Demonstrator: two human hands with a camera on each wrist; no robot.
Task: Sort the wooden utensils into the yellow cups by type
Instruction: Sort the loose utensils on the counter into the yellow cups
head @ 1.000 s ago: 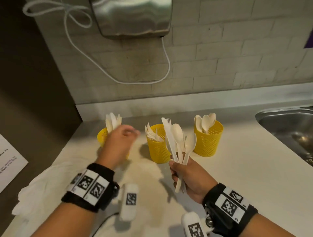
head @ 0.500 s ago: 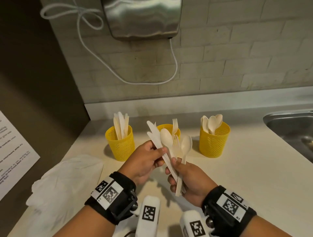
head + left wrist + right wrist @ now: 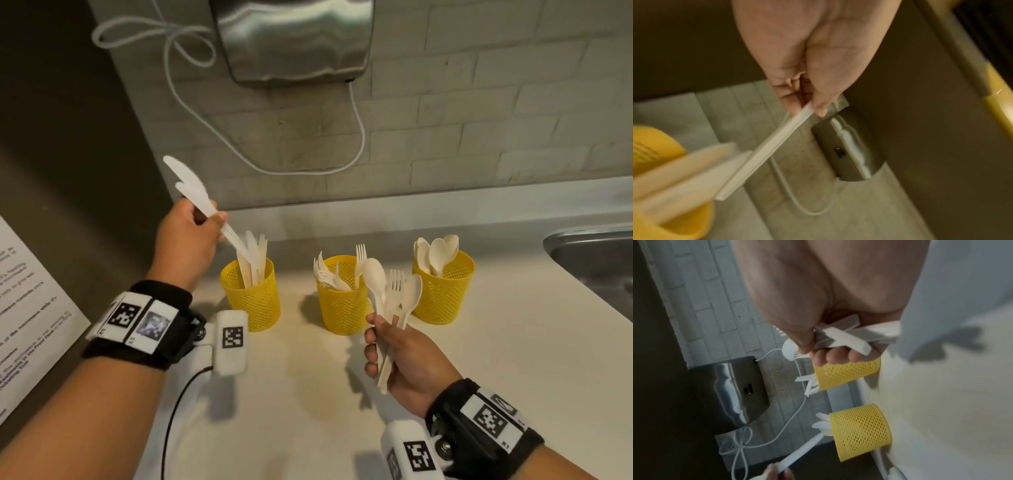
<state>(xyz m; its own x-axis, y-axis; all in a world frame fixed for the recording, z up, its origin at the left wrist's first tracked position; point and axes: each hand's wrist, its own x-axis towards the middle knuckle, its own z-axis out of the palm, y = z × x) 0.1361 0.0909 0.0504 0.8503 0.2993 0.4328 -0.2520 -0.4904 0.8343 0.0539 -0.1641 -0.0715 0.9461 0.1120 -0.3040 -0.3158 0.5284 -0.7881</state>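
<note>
Three yellow mesh cups stand in a row on the counter: the left cup (image 3: 250, 297) holds knives, the middle cup (image 3: 342, 303) forks, the right cup (image 3: 444, 291) spoons. My left hand (image 3: 209, 219) pinches two wooden knives (image 3: 187, 181) with their blades tilted up and left. Their handle ends reach down among the knives in the left cup. In the left wrist view the fingertips (image 3: 819, 107) pinch the knives (image 3: 764, 154) beside the cup (image 3: 651, 146). My right hand (image 3: 376, 339) grips a bundle of spoons and a fork (image 3: 390, 291) in front of the middle cup.
A steel hand dryer (image 3: 294, 37) hangs on the brick wall with a white cord (image 3: 358, 137) looping below it. A steel sink (image 3: 596, 257) is at the right edge. A printed sheet (image 3: 27, 301) lies at the left. Bare counter (image 3: 479, 377) spreads in front.
My left hand took the two knives out of the right hand's bundle and carried them left, over the left cup. The right hand kept the spoons and fork.
</note>
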